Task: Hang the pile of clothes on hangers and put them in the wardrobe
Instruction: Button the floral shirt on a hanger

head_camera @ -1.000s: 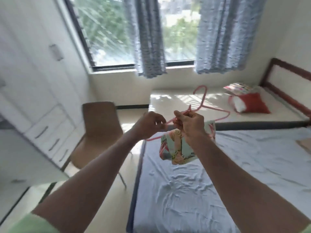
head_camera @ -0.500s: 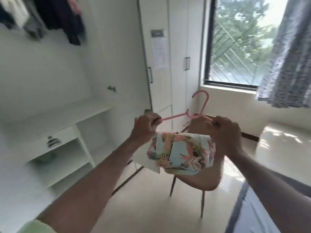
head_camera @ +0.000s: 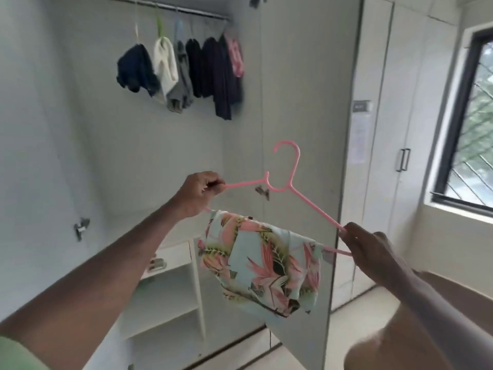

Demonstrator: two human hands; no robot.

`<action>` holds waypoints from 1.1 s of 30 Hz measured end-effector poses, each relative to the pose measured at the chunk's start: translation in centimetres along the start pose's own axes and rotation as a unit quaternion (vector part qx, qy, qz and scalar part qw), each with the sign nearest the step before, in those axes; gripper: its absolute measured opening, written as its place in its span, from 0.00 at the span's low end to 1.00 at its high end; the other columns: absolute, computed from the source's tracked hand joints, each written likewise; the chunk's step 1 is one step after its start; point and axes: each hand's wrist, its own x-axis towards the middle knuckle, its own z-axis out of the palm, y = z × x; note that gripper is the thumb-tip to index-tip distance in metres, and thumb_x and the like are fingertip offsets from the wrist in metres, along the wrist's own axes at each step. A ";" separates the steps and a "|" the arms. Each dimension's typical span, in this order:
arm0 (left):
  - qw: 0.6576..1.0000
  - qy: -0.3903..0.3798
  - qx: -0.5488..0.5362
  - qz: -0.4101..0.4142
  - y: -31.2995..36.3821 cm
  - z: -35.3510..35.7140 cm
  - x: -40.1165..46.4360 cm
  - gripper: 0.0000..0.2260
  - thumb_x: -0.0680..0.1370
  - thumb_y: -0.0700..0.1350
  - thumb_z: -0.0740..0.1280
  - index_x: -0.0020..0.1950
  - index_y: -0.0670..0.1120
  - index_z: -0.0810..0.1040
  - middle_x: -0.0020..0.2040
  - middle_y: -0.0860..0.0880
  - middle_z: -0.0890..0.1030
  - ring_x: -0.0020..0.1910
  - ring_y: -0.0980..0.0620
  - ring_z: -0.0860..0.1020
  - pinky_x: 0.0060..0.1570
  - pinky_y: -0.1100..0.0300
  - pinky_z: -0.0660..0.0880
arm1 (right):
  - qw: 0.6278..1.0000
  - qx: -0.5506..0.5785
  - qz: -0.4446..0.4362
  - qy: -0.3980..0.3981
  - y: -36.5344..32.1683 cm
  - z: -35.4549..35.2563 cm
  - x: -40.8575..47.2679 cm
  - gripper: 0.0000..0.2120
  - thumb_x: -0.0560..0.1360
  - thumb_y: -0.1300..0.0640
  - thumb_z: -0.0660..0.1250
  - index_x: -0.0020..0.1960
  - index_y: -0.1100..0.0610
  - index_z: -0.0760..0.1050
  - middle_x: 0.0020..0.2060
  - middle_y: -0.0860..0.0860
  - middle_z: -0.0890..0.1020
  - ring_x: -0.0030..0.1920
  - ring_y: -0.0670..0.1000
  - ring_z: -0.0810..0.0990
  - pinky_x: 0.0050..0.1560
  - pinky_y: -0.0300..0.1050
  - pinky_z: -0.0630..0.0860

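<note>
A pink plastic hanger (head_camera: 289,180) is held up in front of the open wardrobe (head_camera: 128,156). My left hand (head_camera: 198,192) grips its left end and my right hand (head_camera: 369,247) grips its right end. A floral garment (head_camera: 260,265) in pale blue, pink and green is folded over the hanger's bottom bar and hangs between my hands. High in the wardrobe, a metal rail (head_camera: 186,13) carries several hung clothes (head_camera: 186,73), dark, white, grey and pink.
The open wardrobe door (head_camera: 301,102) stands just behind the hanger. White shelves (head_camera: 165,297) sit low in the wardrobe. Closed cupboard doors (head_camera: 400,129) and a window (head_camera: 477,129) are on the right. A brown chair back (head_camera: 440,329) is at the lower right.
My view has swung from the bed and window round to the open wardrobe. The hanger with the floral garment has come with my hands and is now spread wider, facing the rail.
</note>
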 end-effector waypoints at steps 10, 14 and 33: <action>0.955 0.153 0.221 -0.126 -8.2 -9.3 7.7 0.15 0.76 0.49 0.75 0.60 0.50 0.77 0.57 0.51 0.75 0.61 0.51 0.68 0.60 0.49 0.65 | 0.984 0.074 -0.112 0.114 -5.7 10.3 22.5 0.22 0.81 0.41 0.54 0.41 0.54 0.74 0.21 0.45 0.69 0.20 0.48 0.70 0.20 0.42 0.67; 0.943 0.145 0.261 -0.150 -10.3 -13.3 8.8 0.09 0.77 0.50 0.73 0.53 0.50 0.79 0.52 0.53 0.76 0.57 0.51 0.72 0.58 0.50 0.66 | 0.978 0.076 -0.150 0.120 -10.6 12.7 30.8 0.24 0.83 0.39 0.52 0.40 0.54 0.74 0.24 0.48 0.72 0.23 0.56 0.71 0.22 0.48 0.68; 0.896 0.068 0.396 -0.187 -24.9 -35.3 19.2 0.16 0.79 0.48 0.69 0.33 0.50 0.70 0.36 0.52 0.74 0.40 0.49 0.74 0.41 0.60 0.67 | 0.975 0.065 -0.142 0.156 -37.5 23.7 55.2 0.20 0.84 0.44 0.57 0.44 0.58 0.76 0.34 0.52 0.78 0.33 0.54 0.78 0.31 0.46 0.73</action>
